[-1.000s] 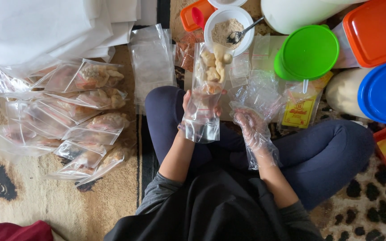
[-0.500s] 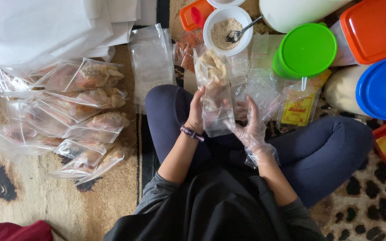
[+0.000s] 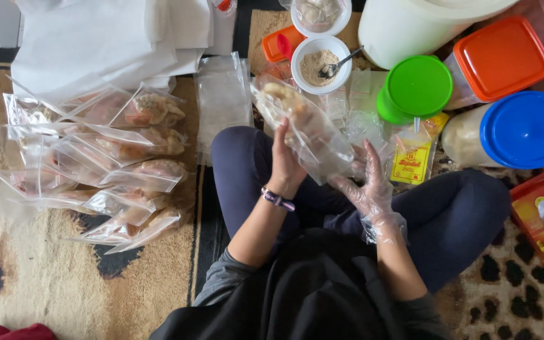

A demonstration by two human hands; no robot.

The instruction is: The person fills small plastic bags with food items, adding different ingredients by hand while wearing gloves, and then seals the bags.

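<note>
At frame centre, the bare left hand [image 3: 286,160] grips a clear plastic bag of pale snacks [image 3: 303,126]; the gloved right hand [image 3: 368,182] supports its lower end, fingers spread.

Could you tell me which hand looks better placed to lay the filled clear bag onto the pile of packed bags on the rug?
Left, probably. The left hand grips the filled clear bag and is on the same side as the pile of packed bags. The gloved right hand only touches the bag's lower end, farther from the pile.
</note>
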